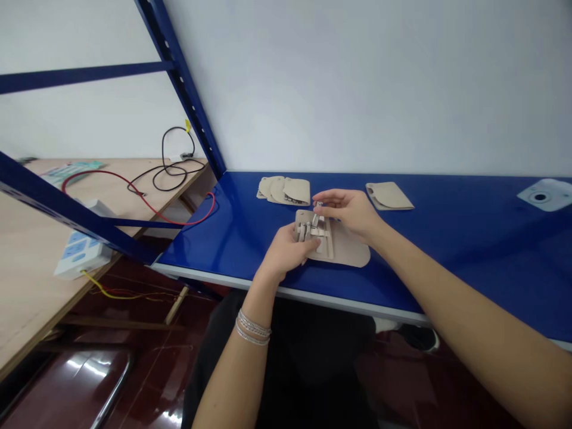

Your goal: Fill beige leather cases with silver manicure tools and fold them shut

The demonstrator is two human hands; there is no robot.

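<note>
Clearly, shiny metal tool (315, 220), round-ended beige case (351, 247)

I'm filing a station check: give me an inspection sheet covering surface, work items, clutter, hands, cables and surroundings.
Surface: glossy blue tabletop
Work items: open beige case holding metal tools; overlapping cases behind; single case, right
Clutter: whitish piece with dark round centre, far right
Hands: left hand grips the case; right hand pinches a metal tool
Cables: red cable, black cable, yellow cable, all left
Surroundings: white wall, blue frame, wooden table
</note>
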